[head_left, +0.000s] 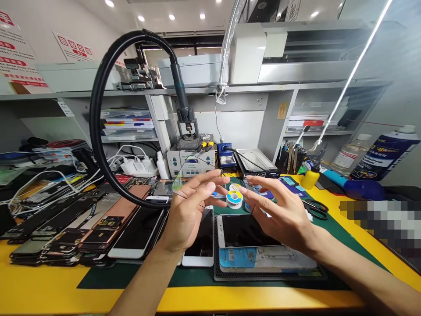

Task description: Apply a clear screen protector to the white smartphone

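Both my hands are raised above the bench, palms facing each other. My left hand [190, 202] has its fingers curved inward and its thumb near the forefinger. Opposite it, my right hand [279, 204] has bent fingers pointing left. Between them are thin dark rim lines and a clear, greenish lens-like sheen, which look like thin-rimmed glasses [180, 180]; the fingers hide much of them. A white-edged phone [241, 230] lies below on a blue-and-white box [269, 259]. A solder wire spool [234, 198] shows behind the fingertips.
Stacked phones and screens [128, 232] cover the left side. A black hose [95, 109] loops above them from the hot-air station [190, 162]. Scissors [317, 210], a yellow bottle [309, 177] and a spray can [384, 151] stand or lie right, beyond the green mat [358, 254].
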`<act>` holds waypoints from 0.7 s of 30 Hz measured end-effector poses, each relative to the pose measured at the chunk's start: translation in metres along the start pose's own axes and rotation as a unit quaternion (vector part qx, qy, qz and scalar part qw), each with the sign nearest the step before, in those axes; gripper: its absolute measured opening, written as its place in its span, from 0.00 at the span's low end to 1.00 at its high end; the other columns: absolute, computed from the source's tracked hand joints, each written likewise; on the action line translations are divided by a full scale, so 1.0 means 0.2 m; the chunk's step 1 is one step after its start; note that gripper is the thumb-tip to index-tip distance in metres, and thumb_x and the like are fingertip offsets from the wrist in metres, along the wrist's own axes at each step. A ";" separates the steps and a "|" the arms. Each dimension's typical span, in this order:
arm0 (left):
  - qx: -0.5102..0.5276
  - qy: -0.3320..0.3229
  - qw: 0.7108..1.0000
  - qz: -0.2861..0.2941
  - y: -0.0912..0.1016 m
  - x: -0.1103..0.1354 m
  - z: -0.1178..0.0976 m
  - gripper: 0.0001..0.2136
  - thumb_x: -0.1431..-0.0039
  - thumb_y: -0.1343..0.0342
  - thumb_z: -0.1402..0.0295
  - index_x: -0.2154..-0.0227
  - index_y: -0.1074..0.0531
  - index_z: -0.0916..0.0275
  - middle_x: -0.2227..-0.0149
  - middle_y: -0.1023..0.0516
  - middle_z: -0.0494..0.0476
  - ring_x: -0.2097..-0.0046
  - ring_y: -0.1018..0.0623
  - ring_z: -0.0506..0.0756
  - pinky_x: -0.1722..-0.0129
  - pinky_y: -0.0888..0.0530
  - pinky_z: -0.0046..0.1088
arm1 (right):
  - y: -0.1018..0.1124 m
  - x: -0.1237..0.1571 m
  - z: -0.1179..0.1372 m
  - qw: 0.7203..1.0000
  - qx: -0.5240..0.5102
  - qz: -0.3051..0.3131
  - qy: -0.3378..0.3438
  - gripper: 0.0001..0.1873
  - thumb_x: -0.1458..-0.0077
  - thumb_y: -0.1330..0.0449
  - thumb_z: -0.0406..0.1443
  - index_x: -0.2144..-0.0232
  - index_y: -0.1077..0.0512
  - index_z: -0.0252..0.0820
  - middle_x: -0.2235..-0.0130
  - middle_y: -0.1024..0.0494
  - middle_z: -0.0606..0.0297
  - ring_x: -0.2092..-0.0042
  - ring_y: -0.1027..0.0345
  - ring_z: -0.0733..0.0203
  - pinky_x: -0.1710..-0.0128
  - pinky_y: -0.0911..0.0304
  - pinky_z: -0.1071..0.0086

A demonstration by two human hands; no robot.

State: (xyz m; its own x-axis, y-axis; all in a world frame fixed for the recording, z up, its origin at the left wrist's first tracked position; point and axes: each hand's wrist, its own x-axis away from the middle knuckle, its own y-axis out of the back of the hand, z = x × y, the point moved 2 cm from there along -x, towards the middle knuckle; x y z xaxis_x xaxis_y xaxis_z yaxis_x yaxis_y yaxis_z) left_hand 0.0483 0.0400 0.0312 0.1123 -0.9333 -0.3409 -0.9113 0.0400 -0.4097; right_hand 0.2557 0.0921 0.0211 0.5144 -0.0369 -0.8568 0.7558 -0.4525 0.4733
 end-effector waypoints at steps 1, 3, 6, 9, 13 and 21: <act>-0.003 0.002 1.000 0.006 0.00 0.00 0.00 0.11 0.37 0.39 0.69 0.54 0.17 0.60 0.55 0.14 0.60 0.59 0.17 0.55 0.65 0.16 0.28 | 0.00 0.00 0.00 1.000 0.000 -0.001 0.001 0.24 0.45 0.37 0.20 0.47 0.24 0.39 0.47 0.23 0.44 0.52 0.24 0.51 0.56 0.22 0.59; -0.005 0.007 1.000 0.016 0.00 0.00 0.00 0.11 0.36 0.40 0.69 0.55 0.16 0.61 0.55 0.14 0.61 0.58 0.18 0.56 0.64 0.17 0.29 | 0.00 0.00 0.00 1.000 -0.001 -0.002 0.001 0.25 0.45 0.37 0.20 0.46 0.24 0.38 0.47 0.24 0.44 0.52 0.24 0.51 0.57 0.22 0.60; -0.004 0.020 0.999 0.032 0.00 0.00 0.01 0.12 0.36 0.41 0.67 0.55 0.16 0.62 0.55 0.14 0.62 0.57 0.18 0.57 0.63 0.17 0.29 | -0.01 0.01 -0.01 1.000 -0.003 -0.003 0.002 0.25 0.45 0.37 0.20 0.47 0.24 0.38 0.47 0.24 0.44 0.51 0.24 0.51 0.56 0.22 0.60; -0.003 0.040 0.998 0.045 -0.01 0.00 0.01 0.13 0.35 0.43 0.65 0.56 0.15 0.64 0.56 0.14 0.64 0.55 0.18 0.59 0.64 0.18 0.30 | -0.01 0.01 -0.01 1.000 -0.001 0.000 0.003 0.24 0.44 0.38 0.21 0.46 0.24 0.38 0.46 0.24 0.44 0.50 0.24 0.51 0.57 0.22 0.61; 0.014 0.060 0.997 0.037 0.00 0.00 0.01 0.13 0.35 0.44 0.66 0.56 0.16 0.65 0.56 0.14 0.65 0.57 0.18 0.59 0.65 0.18 0.30 | 0.00 0.00 0.00 1.000 0.010 0.001 0.003 0.22 0.43 0.38 0.22 0.47 0.24 0.39 0.47 0.23 0.44 0.51 0.23 0.52 0.57 0.21 0.60; 0.053 0.073 0.995 -0.037 0.02 -0.03 0.00 0.13 0.42 0.41 0.73 0.55 0.17 0.67 0.53 0.14 0.65 0.59 0.16 0.57 0.66 0.17 0.30 | 0.01 -0.02 -0.01 0.999 0.035 0.003 0.036 0.23 0.43 0.38 0.20 0.47 0.24 0.37 0.48 0.21 0.43 0.50 0.23 0.49 0.54 0.22 0.56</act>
State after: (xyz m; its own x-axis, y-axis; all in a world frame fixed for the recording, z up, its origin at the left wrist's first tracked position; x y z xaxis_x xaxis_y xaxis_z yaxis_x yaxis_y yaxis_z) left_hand 0.0443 0.0452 0.0316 0.1112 -0.9769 -0.1826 -0.8551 -0.0005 -0.5185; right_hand 0.2549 0.0927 0.0255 0.5491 0.0239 -0.8354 0.7239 -0.5132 0.4611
